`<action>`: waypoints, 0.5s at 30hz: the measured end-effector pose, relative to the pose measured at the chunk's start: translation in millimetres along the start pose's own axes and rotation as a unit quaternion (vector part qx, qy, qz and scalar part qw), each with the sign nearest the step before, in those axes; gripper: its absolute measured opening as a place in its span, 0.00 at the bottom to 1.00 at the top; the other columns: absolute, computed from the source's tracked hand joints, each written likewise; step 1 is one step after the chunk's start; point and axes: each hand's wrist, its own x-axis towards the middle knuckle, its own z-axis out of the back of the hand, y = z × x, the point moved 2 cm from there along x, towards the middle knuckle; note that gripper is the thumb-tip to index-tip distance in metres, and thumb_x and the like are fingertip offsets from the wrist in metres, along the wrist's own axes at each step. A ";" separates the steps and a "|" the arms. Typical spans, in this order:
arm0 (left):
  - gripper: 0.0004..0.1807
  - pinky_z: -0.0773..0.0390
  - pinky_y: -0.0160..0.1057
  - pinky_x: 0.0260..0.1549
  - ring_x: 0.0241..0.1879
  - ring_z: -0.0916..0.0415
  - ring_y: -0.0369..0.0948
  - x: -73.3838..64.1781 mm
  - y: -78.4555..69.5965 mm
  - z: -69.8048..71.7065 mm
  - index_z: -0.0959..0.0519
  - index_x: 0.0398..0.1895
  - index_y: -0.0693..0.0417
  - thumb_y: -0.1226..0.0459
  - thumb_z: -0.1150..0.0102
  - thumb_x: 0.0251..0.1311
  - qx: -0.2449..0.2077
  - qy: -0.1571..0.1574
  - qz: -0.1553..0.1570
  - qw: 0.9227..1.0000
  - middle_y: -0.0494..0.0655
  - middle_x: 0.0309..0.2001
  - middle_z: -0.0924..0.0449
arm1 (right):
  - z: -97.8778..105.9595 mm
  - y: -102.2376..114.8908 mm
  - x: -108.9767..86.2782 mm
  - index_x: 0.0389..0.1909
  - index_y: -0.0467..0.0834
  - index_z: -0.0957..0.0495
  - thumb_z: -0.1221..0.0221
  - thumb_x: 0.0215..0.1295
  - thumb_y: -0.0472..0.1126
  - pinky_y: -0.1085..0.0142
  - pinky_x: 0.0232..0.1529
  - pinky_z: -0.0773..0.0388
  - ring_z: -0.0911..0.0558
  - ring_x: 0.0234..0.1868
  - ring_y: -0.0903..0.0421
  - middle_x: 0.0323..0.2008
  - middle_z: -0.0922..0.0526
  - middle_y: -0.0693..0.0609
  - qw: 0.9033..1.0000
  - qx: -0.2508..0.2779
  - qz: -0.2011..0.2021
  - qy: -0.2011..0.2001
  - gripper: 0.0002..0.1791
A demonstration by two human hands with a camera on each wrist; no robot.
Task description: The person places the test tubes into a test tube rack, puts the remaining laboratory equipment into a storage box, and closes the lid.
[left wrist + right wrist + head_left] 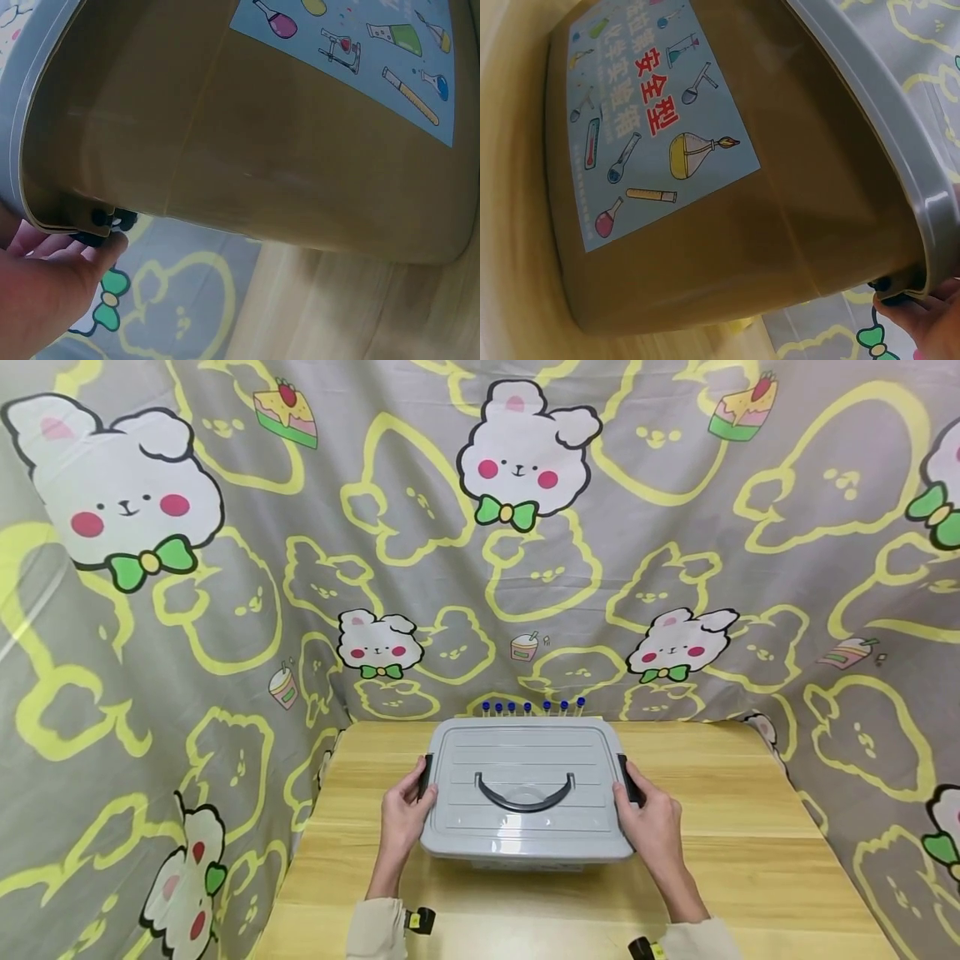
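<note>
A grey lidded storage box [525, 747] stands in front of me, its dark carrying handle [525, 806] lying down across the lid. My left hand [405, 810] grips the box's left end, at the black side latch [426, 777], with the thumb on the lid's edge. At the opposite end my right hand [651, 814] holds the box by the other black latch [632, 778]. From the right wrist, a label [660, 127] with drawn laboratory glassware shows on the front wall. The lid hides the box's contents.
Behind the box stands a row of several blue-capped tubes [527, 707], partly hidden by it. The wooden table [735, 827] runs out to both sides. A grey curtain [442, 585] printed with bunnies encloses the table at the back and sides.
</note>
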 end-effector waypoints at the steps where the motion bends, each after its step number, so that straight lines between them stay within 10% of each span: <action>1: 0.28 0.26 0.36 0.58 0.66 0.29 0.57 -0.3 0.3 0.1 0.28 0.67 0.70 0.79 0.37 0.63 0.000 -0.002 0.001 1.000 0.63 0.68 0.30 | -0.2 -0.5 -0.3 0.62 0.34 0.21 0.33 0.67 0.37 0.41 0.45 0.17 0.15 0.50 0.36 0.52 0.17 0.32 1.000 -0.001 -0.002 0.002 0.24; 15: 0.25 0.28 0.39 0.64 0.67 0.28 0.56 12.1 8.9 15.4 0.26 0.67 0.68 0.67 0.37 0.70 -0.016 0.040 -0.017 0.999 0.64 0.66 0.26 | 22.4 -11.0 16.8 0.67 0.36 0.26 0.35 0.71 0.45 0.37 0.57 0.23 0.21 0.59 0.30 0.63 0.23 0.32 0.994 -0.013 0.076 0.071 0.29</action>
